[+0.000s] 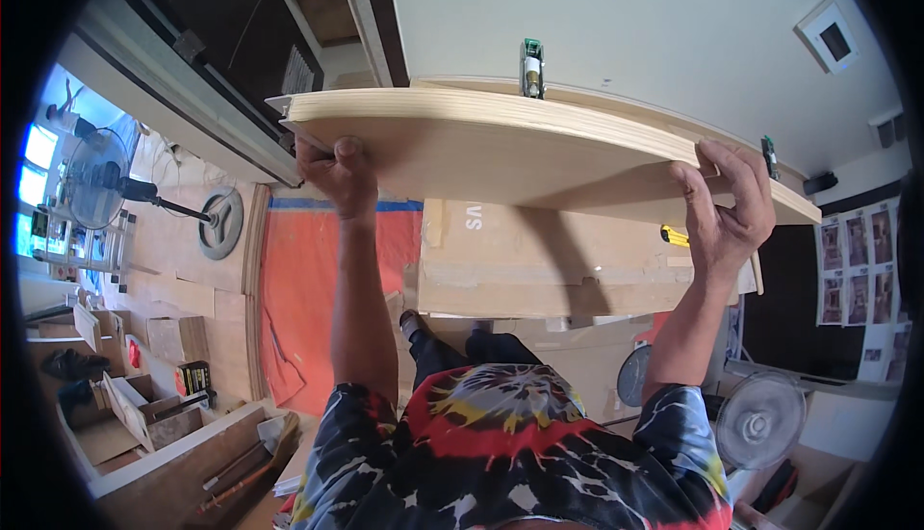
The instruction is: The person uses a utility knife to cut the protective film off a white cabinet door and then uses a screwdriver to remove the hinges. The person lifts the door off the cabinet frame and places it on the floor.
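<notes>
A long pale wooden board (481, 140) is held up in front of me by both hands, its light layered edge facing up. Around its left end my left hand (342, 176) is closed, thumb against the face and fingers mostly hidden. Toward the right end, my right hand (730, 207) pinches the upper edge between thumb and fingers. Behind the board stands a small metal fitting with a green top (531, 68); a similar green-topped fitting (770, 157) is beyond my right hand. Below the board, a yellow-handled cutter (676, 235) lies on a cardboard-covered surface (500, 270).
A white wall (616, 10) rises close behind the board. An orange sheet (318, 280) covers floor at left, near a standing fan (101, 174). Wooden boxes with tools (144, 405) are at lower left. Another fan (760, 419) stands at lower right, below photo sheets (861, 270).
</notes>
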The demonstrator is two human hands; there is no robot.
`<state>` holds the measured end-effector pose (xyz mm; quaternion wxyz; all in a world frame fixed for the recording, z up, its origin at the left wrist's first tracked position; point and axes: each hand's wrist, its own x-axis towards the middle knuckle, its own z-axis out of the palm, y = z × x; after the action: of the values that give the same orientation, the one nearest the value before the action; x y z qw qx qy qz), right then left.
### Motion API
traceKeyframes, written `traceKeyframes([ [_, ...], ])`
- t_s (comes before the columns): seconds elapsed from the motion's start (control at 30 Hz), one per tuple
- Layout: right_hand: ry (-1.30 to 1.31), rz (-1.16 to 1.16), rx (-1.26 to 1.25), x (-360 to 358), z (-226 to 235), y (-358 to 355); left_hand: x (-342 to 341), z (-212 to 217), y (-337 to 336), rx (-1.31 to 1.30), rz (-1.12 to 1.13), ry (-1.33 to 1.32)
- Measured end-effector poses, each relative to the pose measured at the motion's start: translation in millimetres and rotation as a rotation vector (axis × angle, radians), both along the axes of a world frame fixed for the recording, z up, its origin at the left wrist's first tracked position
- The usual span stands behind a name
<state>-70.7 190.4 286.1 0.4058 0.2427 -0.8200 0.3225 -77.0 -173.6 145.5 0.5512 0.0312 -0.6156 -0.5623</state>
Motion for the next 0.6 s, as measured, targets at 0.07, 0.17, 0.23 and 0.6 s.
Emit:
traceKeyframes([
  [0.07, 0.012, -0.056, 0.041, 3, 4, -9, 4, 1, -1, 0.022, -0.051, 0.025],
  [0.17, 0.048, -0.1, 0.062, 7, 3, -16, 3, 2, -1, 0.018, -0.052, 0.029],
  [0.23, 0.081, -0.09, 0.066, 2, 0, -16, 1, 13, 9, 0.082, -0.088, 0.044],
  [0.6, 0.136, -0.066, 0.094, -3, -2, -61, 1, 27, 14, 0.119, -0.127, 0.028],
])
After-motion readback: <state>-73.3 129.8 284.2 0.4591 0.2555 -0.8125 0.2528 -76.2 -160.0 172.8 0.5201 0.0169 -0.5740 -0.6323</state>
